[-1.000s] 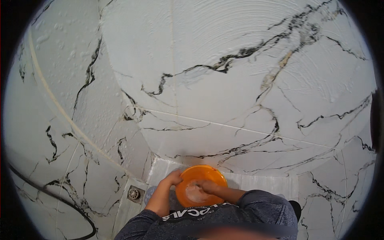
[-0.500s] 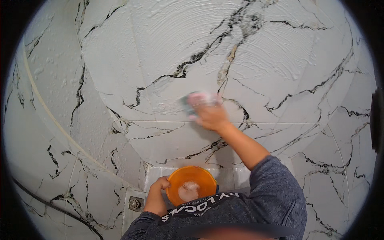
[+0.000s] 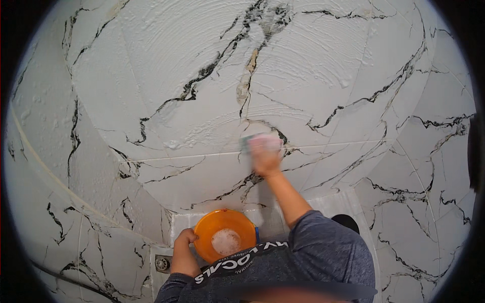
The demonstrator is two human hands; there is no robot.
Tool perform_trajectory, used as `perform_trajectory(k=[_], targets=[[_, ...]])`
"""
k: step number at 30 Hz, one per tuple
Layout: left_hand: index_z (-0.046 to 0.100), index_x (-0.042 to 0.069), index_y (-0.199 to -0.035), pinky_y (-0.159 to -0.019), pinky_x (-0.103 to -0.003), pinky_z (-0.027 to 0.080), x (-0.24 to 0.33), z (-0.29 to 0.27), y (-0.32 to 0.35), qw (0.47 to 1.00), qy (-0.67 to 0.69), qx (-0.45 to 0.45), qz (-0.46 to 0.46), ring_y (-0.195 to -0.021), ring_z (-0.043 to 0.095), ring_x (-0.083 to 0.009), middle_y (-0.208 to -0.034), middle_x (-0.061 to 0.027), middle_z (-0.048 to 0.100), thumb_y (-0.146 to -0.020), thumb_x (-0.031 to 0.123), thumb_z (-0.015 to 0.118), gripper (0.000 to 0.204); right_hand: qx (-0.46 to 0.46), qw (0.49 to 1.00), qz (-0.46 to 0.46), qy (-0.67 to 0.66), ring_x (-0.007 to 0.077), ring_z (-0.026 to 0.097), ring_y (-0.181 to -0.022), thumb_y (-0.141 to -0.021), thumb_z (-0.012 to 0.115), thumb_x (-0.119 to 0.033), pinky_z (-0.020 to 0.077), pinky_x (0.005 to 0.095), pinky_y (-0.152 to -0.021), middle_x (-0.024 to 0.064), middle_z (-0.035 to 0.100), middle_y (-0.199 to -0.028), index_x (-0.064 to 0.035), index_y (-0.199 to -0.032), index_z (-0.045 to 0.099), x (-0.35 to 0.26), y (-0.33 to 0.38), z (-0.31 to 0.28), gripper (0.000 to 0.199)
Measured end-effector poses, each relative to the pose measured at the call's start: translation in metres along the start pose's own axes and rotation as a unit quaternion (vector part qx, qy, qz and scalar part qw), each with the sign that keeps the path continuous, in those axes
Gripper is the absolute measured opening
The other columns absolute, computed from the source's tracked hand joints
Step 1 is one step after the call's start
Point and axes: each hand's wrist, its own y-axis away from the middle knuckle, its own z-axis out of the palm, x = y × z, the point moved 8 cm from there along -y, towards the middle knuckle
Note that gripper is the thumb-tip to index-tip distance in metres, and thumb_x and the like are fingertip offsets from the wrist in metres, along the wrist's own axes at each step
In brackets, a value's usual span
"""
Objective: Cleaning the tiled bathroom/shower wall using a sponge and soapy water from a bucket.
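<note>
Pale floor (image 3: pixel 268 219); round drain (image 3: pixel 162 263) set in it; orange bucket (image 3: pixel 222 219) above, contact unclear.

From here, the right fingers (image 3: pixel 261 155) blur into the pink-and-green sponge (image 3: pixel 268 140) they hold. The grey shirt (image 3: pixel 268 272) hides the near side of the orange bucket (image 3: pixel 222 219); how far the left fingers (image 3: pixel 189 235) curl beneath its rim, I can't see. The black hose (image 3: pixel 76 283) and a dark thing (image 3: pixel 474 151) far right are cut off.

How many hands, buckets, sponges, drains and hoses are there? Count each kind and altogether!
Bare left hand and right hand: 2
Round orange plastic bucket: 1
Blurred pink-and-green sponge: 1
Round metal floor drain: 1
Black curved hose: 1
Total: 6
</note>
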Motion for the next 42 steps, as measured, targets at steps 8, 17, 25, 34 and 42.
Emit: perform_trajectory(k=[8,17,25,34,42], targets=[[0.059,-0.002,-0.087,-0.054,-0.031,0.047,0.006,-0.006,-0.007,1.000,-0.007,0.005,-0.029,-0.058,0.056,-0.0212,-0.070,-0.0126,0.059,-0.068,0.027,0.066,0.036,0.159,0.950,0.268,-0.003,0.0338,0.011,-0.129,-0.082,0.044,-0.032,0.0098,0.0492,-0.102,0.0157,0.014,-0.140,-0.0081,-0.135,0.018,0.060,-0.147,-0.088,0.063],[0.054,0.001,-0.083,-0.065,-0.031,0.046,0.034,-0.035,0.011,0.984,0.099,0.147,0.012,-0.070,0.058,-0.0230,-0.075,-0.0125,0.060,-0.066,0.024,0.068,0.032,0.086,0.991,0.061,0.086,0.0283,0.022,-0.127,-0.083,0.038,-0.010,0.0093,0.0448,-0.103,0.0128,0.031,-0.135,-0.0081,-0.125,0.042,0.068,-0.003,-0.051,0.042],[0.056,0.005,-0.078,-0.045,-0.031,0.041,-0.015,0.034,-0.049,0.962,0.266,-0.048,-0.027,-0.052,0.051,-0.0167,-0.063,-0.0050,0.055,-0.065,0.007,0.061,0.014,0.161,0.980,0.093,0.074,0.0298,0.022,-0.127,-0.080,0.040,-0.016,0.0164,0.0487,-0.100,0.0154,0.024,-0.137,-0.0025,-0.131,0.025,0.016,-0.222,-0.092,0.055],[0.049,0.011,-0.109,-0.048,-0.034,0.044,0.013,0.016,0.010,0.960,0.261,-0.105,-0.005,-0.060,0.054,-0.0205,-0.073,-0.0071,0.056,-0.063,0.001,0.055,0.047,-0.032,0.974,-0.194,0.110,0.0301,0.023,-0.127,-0.080,0.040,-0.018,0.0117,0.0617,-0.097,0.0149,0.035,-0.131,-0.0047,-0.121,0.045,-0.039,-0.022,-0.003,0.044],[0.055,0.010,-0.106,-0.062,-0.036,0.046,0.019,0.013,0.016,0.962,0.259,-0.077,-0.028,-0.075,0.056,-0.0229,-0.083,-0.0089,0.059,-0.067,0.005,0.053,0.039,-0.007,0.990,-0.138,0.001,0.0282,0.033,-0.120,-0.083,0.040,-0.024,0.0224,0.0528,-0.096,0.0151,0.027,-0.135,-0.0058,-0.128,0.031,-0.133,-0.223,-0.023,0.050]])
